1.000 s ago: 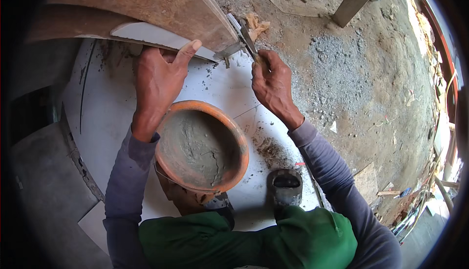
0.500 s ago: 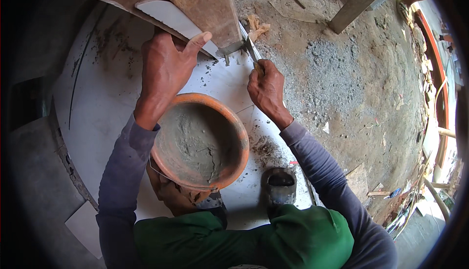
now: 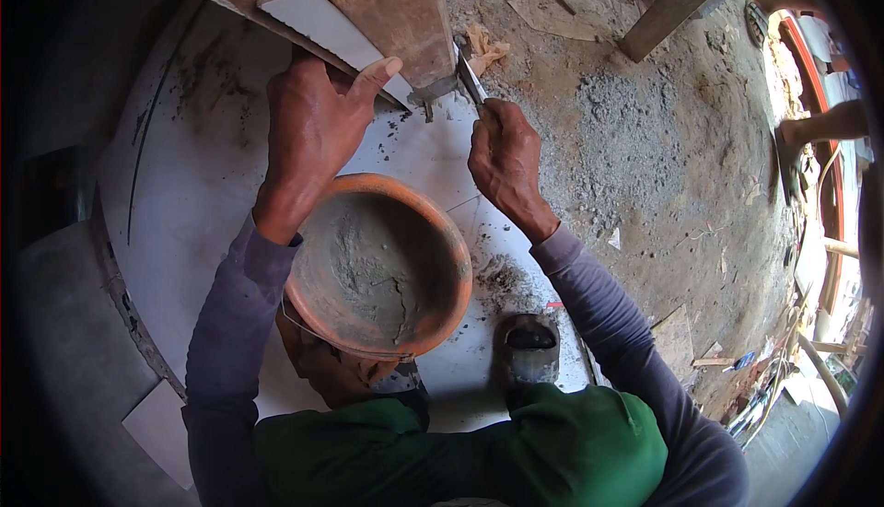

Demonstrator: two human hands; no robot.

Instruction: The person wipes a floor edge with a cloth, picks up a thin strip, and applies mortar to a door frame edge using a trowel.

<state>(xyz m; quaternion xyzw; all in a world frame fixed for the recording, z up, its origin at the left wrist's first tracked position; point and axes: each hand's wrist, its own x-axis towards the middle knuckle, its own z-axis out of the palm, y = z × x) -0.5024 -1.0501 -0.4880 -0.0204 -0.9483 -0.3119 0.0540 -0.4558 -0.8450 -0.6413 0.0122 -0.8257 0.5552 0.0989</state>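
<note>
My left hand [image 3: 318, 129] is closed on the lower edge of a thin brown board [image 3: 235, 0], thumb on top and fingers hidden beneath. Against that board lies a white tile strip [image 3: 318, 23]. A wider brown plank [image 3: 387, 14] comes down beside it, with grey mortar [image 3: 433, 91] at its lower end. In my right hand [image 3: 506, 152] is a trowel with a narrow metal blade [image 3: 471, 79], held against the plank's right corner. Below my hands stands an orange bucket [image 3: 465, 272] with wet grey mortar [image 3: 368, 263] inside.
White sheet-like flooring [image 3: 193, 231], spattered with mortar crumbs, lies under the bucket. To the right is rough dirt ground with a patch of grey gravel [image 3: 626, 129] and a wooden post [image 3: 681, 10]. Another person's legs [image 3: 824, 128] show at the far right.
The trowel blade has turned more upright and slid along the plank's right edge. My left hand stays put. Another person's legs have come further into view at the right.
</note>
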